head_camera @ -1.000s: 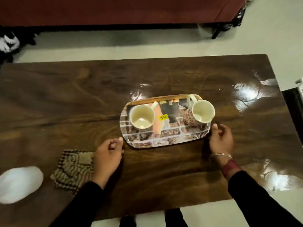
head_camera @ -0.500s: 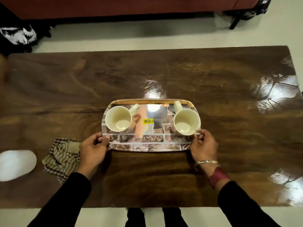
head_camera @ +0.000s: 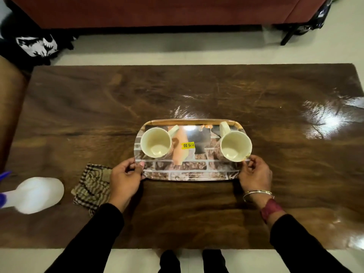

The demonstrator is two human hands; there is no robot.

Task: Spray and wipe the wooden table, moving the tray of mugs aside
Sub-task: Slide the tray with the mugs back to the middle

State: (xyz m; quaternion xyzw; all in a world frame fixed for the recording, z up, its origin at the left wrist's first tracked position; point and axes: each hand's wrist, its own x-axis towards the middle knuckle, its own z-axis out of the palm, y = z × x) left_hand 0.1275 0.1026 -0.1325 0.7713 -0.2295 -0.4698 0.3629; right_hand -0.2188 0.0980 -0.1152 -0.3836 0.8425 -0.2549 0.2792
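One tray [head_camera: 189, 172]; glossy table [head_camera: 197, 91]; pale floor [head_camera: 177, 54]

A home living room: low wooden table [head_camera: 197, 91] before a red sofa [head_camera: 157, 10].

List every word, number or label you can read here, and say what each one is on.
"79.00": on the yellow price sticker stuck to the tray, upside down from this view; the small mark before the number is too small to read.
White print on the black fabric on the floor: a graphic, no readable letters.
Spray bottle: no label shows.
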